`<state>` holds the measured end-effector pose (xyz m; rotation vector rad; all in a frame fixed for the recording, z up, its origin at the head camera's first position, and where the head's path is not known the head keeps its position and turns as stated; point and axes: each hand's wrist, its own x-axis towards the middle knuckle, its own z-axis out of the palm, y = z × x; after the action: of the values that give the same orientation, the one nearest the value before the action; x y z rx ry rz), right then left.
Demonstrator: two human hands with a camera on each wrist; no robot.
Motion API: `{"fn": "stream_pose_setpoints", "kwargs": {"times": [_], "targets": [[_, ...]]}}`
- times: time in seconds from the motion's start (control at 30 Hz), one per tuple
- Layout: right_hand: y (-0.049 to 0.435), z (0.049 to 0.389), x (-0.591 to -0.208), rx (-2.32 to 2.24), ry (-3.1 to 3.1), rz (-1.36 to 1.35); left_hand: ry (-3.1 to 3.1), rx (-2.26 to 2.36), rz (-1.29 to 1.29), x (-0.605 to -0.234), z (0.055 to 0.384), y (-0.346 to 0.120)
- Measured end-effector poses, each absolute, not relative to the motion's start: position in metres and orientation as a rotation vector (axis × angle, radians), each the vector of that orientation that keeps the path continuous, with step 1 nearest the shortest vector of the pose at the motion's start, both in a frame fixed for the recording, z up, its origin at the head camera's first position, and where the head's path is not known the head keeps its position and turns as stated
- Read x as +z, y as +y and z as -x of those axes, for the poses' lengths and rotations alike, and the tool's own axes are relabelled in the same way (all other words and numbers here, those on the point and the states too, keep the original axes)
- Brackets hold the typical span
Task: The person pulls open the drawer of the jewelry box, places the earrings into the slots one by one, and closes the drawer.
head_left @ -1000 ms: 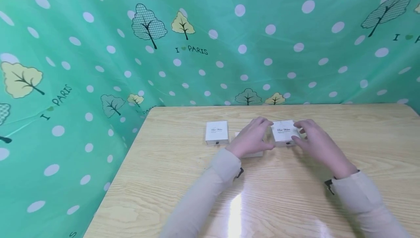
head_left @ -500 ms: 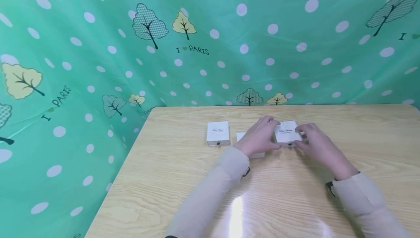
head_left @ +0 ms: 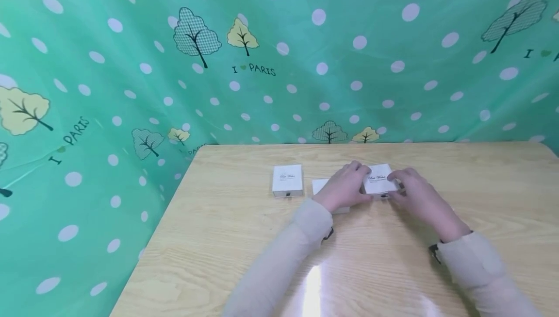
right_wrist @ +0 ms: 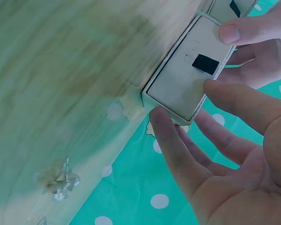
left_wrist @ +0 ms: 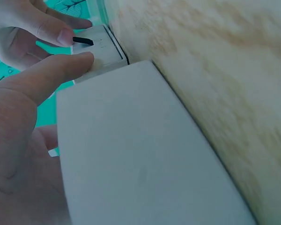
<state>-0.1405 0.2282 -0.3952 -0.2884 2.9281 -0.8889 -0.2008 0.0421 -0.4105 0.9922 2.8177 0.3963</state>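
A small white gift box printed "Best Wishes" lies flat on the table between both hands. My left hand holds its left side, thumb at the front corner. From the right, my right hand pinches the same box, its thumb on the front face beside a black pull tab. A second white box sits under the left hand, which covers most of it in the head view. Farther left stands a third white box, touched by neither hand.
The wooden table carries the boxes, and a green dotted cloth hangs behind and to the left. In the right wrist view, a small glittery item shows on the table near its edge.
My left hand has moved slightly right, closing its gap to the right-hand box. My right hand has come onto that box's right side. The other boxes stay put.
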Motion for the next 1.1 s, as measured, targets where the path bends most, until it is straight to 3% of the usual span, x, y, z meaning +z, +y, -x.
{"fn": "stream_pose_setpoints", "kwargs": {"times": [1.1], "targets": [[0.224,0.114,-0.376,-1.044,2.924,0.487,2.783,0.891,-0.858,-0.394,0.163,0.016]]}}
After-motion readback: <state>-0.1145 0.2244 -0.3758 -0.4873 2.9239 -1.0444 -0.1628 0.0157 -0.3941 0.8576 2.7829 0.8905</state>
